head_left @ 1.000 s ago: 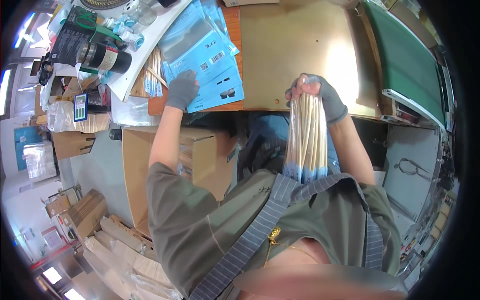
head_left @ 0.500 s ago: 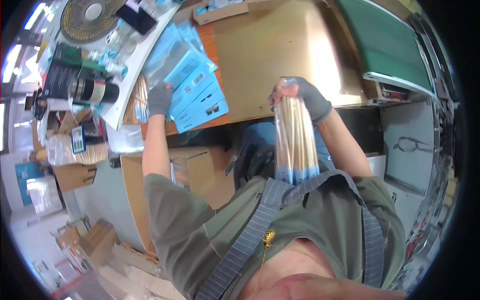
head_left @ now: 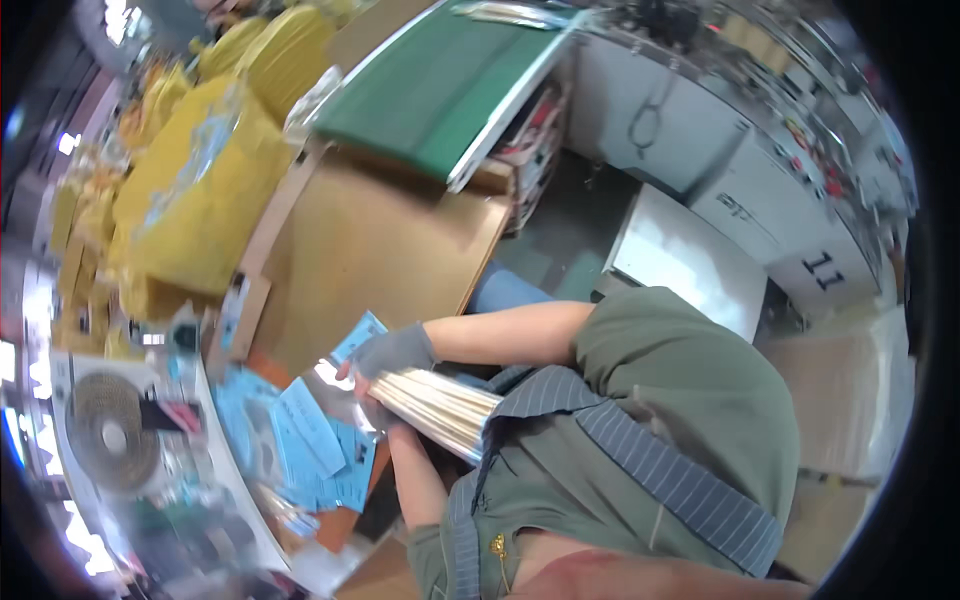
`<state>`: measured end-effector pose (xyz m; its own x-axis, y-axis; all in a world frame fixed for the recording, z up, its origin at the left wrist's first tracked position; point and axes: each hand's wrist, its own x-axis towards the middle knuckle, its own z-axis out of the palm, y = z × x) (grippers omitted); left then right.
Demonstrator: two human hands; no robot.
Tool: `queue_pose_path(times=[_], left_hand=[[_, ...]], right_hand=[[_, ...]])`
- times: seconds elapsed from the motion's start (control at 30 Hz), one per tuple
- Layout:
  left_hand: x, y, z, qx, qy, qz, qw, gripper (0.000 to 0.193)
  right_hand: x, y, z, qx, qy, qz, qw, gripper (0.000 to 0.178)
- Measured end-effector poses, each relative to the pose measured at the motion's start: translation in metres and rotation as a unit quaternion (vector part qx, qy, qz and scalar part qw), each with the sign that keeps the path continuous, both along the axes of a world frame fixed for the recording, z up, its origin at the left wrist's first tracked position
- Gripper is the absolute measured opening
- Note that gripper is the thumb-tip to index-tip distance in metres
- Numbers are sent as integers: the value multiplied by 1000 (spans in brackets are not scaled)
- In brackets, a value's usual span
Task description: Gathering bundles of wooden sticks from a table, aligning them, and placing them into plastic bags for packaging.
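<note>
Fingers [head_left: 372,352] of the right hand [head_left: 395,350], in a grey knit glove, are curling tight around the top of a bundle of pale sticks [head_left: 440,405] sealed in a clear, glossy bag — I am seeing the bundle lying slanted across the lap, just off the near edge of the table. I am finding the left hand [head_left: 385,415] mostly hidden beneath the bundle, so I cannot tell how its fingers are set.

I am looking next at the brown table top [head_left: 370,250], flat, matte and bare at its middle. Beyond it a green mat [head_left: 430,90] with a pale border is lying smooth, and crinkled yellow plastic bags [head_left: 190,180] are bulging at the far left, their contents hidden. Blue printed cards [head_left: 300,440] in clear sleeves are fanning out beside the hands — and a small round fan [head_left: 105,430] is sitting further left.
</note>
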<state>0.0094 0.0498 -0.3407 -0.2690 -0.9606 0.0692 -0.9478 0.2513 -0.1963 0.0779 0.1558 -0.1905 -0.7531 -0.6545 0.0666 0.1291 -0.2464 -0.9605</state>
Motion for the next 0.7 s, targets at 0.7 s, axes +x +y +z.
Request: queue_pose_path(times=[0.7], left_hand=[[144,27,151,227,433,-713,502,27]], right_hand=[[28,76,-13,-258,-358,-2,897,20]])
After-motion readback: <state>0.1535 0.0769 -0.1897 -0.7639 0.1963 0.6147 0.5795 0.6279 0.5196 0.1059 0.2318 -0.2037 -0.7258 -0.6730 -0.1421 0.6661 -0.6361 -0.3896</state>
